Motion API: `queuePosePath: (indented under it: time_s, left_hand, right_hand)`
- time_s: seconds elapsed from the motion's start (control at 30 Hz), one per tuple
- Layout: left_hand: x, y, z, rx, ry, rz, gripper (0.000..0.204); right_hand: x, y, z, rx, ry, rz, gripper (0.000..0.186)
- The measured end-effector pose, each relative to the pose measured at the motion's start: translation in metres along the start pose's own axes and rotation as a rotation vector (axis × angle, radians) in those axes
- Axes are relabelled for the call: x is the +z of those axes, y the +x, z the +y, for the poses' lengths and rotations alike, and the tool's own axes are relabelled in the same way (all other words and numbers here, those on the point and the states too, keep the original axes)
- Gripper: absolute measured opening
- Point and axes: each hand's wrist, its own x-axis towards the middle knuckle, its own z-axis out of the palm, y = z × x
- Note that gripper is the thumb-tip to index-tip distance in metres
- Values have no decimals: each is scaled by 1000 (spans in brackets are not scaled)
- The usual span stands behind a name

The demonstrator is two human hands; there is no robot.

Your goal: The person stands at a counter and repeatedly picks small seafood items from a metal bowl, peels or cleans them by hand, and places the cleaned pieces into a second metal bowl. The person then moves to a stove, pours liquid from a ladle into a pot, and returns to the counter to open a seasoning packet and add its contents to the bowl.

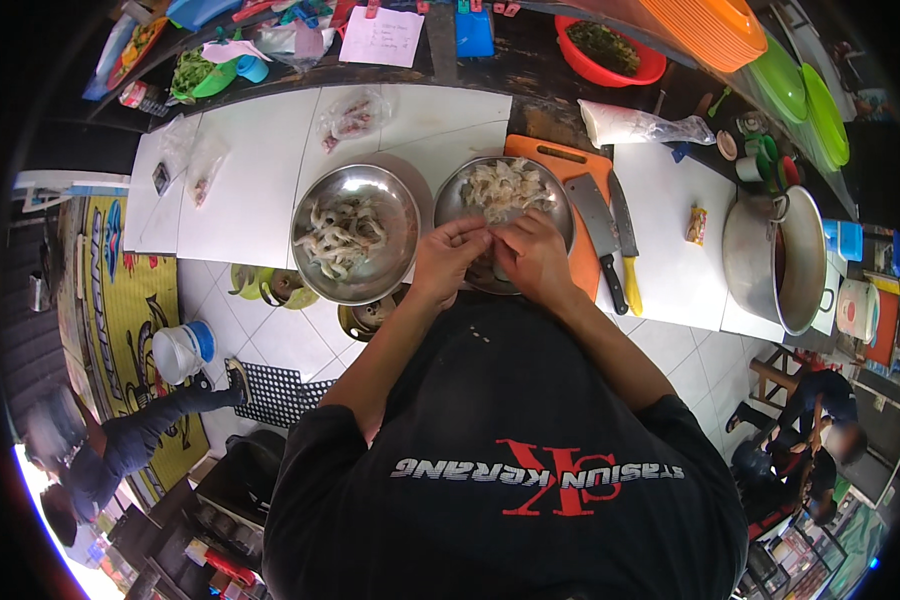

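Over the near part of a steel bowl (448, 190), my left hand (450, 258) and my right hand (532, 256) meet with their fingertips pinched together. Whatever lies between the fingers is too small and covered to make out. That bowl holds a heap of pale shrimp shells or pieces (508, 188), whose exact kind I cannot tell. To its left stands a wider steel bowl (404, 200) with whole grey shrimp (342, 232) heaped in it. Neither hand touches this left bowl.
An orange cutting board (582, 275) lies right of the bowls, with a cleaver (595, 215) and a yellow-handled knife (625, 220) beside my right forearm. A big metal pot (745, 250) stands far right. Plastic bags (355, 115) lie at the back left. People sit at both sides.
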Motion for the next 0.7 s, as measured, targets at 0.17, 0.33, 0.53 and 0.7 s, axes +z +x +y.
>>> queuePosePath:
  time_s: [0.17, 0.33, 0.53, 0.7]
  left_hand:
    - [-1, -4, 0, -24, 32, -7, 36]
    - [1, -4, 7, 55, 96, 20, 34]
    - [0, -4, 6, 153, 80, 114, 30]
    - [-5, -2, 3, 234, 130, 151, 27]
  right_hand:
    - [5, -3, 0, 214, 154, 54, 11]
    - [11, -11, 11, 637, 474, -41, 21]
    - [8, -6, 8, 715, 415, -18, 23]
    - [17, -8, 22, 701, 417, 39, 24]
